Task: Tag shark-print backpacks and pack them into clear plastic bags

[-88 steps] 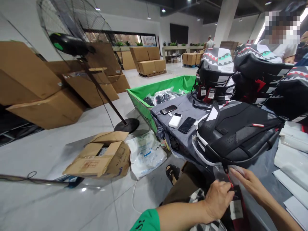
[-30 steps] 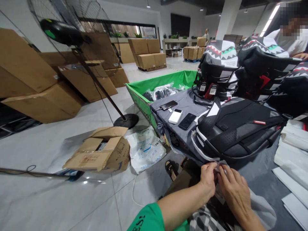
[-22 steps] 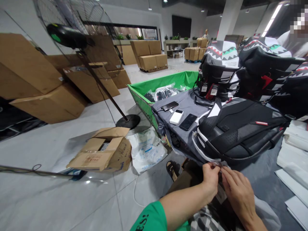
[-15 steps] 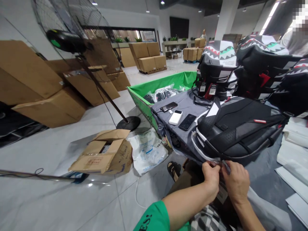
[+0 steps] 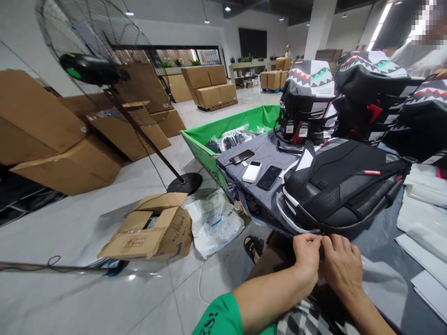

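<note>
A black backpack (image 5: 345, 181) with white-edged straps lies flat on the grey-covered table (image 5: 267, 204), its near edge at my hands. My left hand (image 5: 307, 253) pinches at that edge, thumb and fingers pressed together. Right beside it, my right hand (image 5: 340, 260) is closed with curled fingers at the same spot. What the fingertips hold is too small and too covered to make out; it may be part of the backpack's edge. Two dark phones, one of them a phone (image 5: 269, 177) near the backpack, and a white power bank (image 5: 252, 171) lie to the left.
Stacked backpacks (image 5: 309, 93) with a zigzag pattern stand at the back of the table. White plastic bags (image 5: 424, 223) lie at right. A green bin (image 5: 199, 151) with wrapped goods adjoins the table. On the floor are an open carton (image 5: 150, 228), a white sack (image 5: 213, 223) and a fan base (image 5: 185, 183).
My view has turned slightly, so the surroundings sit a little further left. Both hands stay at the backpack's near edge, and their fingertips have come closer together.
</note>
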Available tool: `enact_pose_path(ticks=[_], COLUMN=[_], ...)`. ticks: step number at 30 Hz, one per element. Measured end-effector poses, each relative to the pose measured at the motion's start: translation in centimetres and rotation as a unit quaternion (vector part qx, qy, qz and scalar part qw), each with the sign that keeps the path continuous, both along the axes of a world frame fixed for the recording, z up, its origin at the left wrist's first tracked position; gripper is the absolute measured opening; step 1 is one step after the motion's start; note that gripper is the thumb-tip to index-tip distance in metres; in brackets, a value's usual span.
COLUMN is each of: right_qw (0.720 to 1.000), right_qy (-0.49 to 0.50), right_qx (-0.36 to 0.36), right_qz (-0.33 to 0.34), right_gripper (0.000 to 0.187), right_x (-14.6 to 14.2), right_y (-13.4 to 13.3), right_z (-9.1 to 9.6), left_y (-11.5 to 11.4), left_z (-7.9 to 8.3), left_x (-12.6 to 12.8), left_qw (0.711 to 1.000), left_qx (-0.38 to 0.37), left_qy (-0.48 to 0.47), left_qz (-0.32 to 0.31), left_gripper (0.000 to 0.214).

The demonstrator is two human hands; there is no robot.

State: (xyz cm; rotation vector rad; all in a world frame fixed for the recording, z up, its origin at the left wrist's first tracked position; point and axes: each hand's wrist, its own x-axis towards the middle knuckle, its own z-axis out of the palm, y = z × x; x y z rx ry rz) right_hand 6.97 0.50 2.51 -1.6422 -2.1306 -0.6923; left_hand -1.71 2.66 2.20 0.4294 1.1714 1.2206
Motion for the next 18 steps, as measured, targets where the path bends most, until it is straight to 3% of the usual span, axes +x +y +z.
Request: enact_pose_path(ticks=[4, 8, 11, 14, 16, 18], right_qw=[0.999, 0.996, 0.98, 0.93, 0.895, 0.877], right_qy=[-0.018, 0.054, 0.197, 0.34, 0.392, 0.413], right_qx=[0.047, 0.062, -0.004, -0.138, -0.215, -0.245], right_qz=[0.006, 0.026, 0.036, 0.023, 0.007, 0.003], right_gripper=[0.012, 0.027, 0.041, 0.054, 0.057, 0.055], right_x=[0.3, 1.1, 1.9, 2.8, 3.5, 4.0], right_y=[0.2, 0.7, 1.1, 1.4, 1.6, 1.8], right_z=[0.0, -0.4, -0.5, -0.1, 0.1, 0.0], left_y=[-1.5, -2.1, -1.4, -0.5, -0.1, 0.0], left_z=[1.3, 0.2, -1.4, -2.3, -2.5, -2.6], left_x=[-1.2, -2.1, -1.1, 0.5, 1.2, 1.3], left_qw=[0.995, 0.996, 0.984, 0.949, 0.94, 0.941], left_qx=[0.06, 0.073, 0.075, 0.103, 0.102, 0.105], left_qy=[-0.056, -0.058, -0.157, -0.28, -0.305, -0.301], left_qz=[-0.061, -0.007, -0.04, -0.103, -0.111, -0.11], left_gripper=[0.022, 0.025, 0.043, 0.056, 0.057, 0.057])
